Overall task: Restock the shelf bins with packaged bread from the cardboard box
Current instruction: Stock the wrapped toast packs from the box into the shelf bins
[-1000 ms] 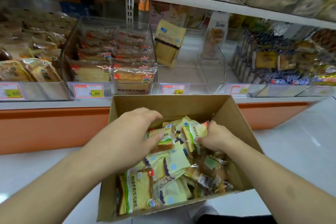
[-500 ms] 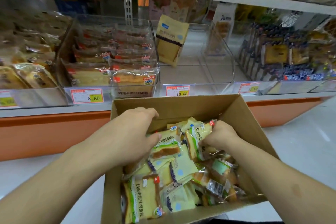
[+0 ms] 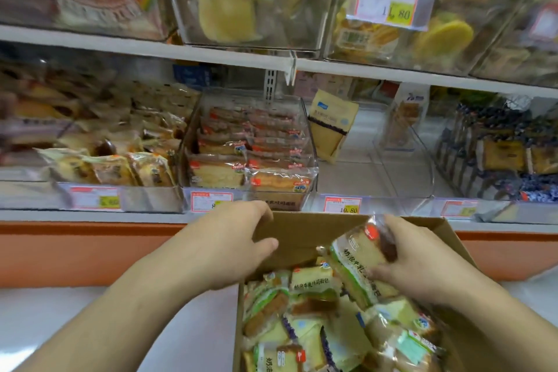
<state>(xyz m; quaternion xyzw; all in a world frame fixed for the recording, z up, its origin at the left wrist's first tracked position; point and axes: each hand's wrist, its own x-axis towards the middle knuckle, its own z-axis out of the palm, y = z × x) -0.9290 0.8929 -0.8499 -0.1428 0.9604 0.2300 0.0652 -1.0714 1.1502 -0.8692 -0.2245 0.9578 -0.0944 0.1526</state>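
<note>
Cardboard box stands below the lower shelf, packed with packaged bread. The right hand holds one green-labelled bread packet, thumb curled across its front and fingers behind; half a second ago this hand was down among the packets, and the packet is now raised above the rest, level with the box's far rim. The left hand has come off the pile and rests on the box's left corner, fingers loosely curled, holding nothing. The view has also tilted upward, bringing the upper bins into sight. Judgement: one packet is extracted and the transfer to a bin is starting. The clear bin directly behind the box, priced 10.80, is nearly bare, with one yellow pack leaning inside; the neighbouring bin of similar slices looks full.
</note>
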